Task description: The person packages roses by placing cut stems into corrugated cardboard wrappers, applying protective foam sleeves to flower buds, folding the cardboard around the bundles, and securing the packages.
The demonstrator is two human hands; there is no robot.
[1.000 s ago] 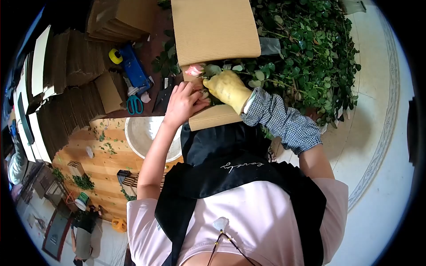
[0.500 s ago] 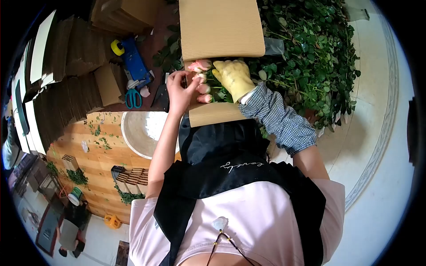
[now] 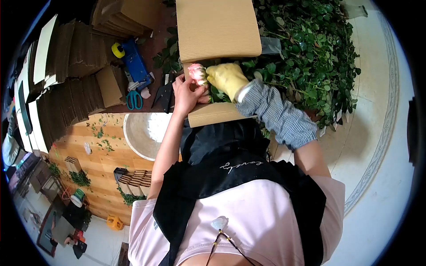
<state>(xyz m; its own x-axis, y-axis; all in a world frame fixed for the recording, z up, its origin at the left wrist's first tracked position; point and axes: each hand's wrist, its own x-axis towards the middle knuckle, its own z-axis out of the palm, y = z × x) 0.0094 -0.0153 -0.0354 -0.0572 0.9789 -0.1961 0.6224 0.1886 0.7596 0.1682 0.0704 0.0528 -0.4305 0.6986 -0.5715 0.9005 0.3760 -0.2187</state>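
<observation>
Pink-white roses [image 3: 198,74] lie across a sheet of corrugated cardboard [image 3: 217,115], with their blooms toward the left. My right hand [image 3: 227,80], in a yellow glove and checked sleeve, is closed just behind the upper bloom; its stem is hidden by the glove. Bare, my left hand [image 3: 186,95] has its fingers curled at the lower blooms, thumb and fingertips against a rose. Part of those blooms is covered by the fingers. Above both hands stands a folded flap of the corrugated cardboard [image 3: 218,30].
A large heap of leafy rose stems [image 3: 306,57] fills the right. At left are stacked cardboard pieces [image 3: 66,66], teal scissors [image 3: 134,100], a blue tool [image 3: 135,62] with yellow tape [image 3: 117,50], and a white basin [image 3: 137,144]. Another person [image 3: 66,230] is at lower left.
My gloved right hand has moved left, up against the blooms. My left hand has shifted slightly right and down, over the lower roses. The upper blooms now sit closer together.
</observation>
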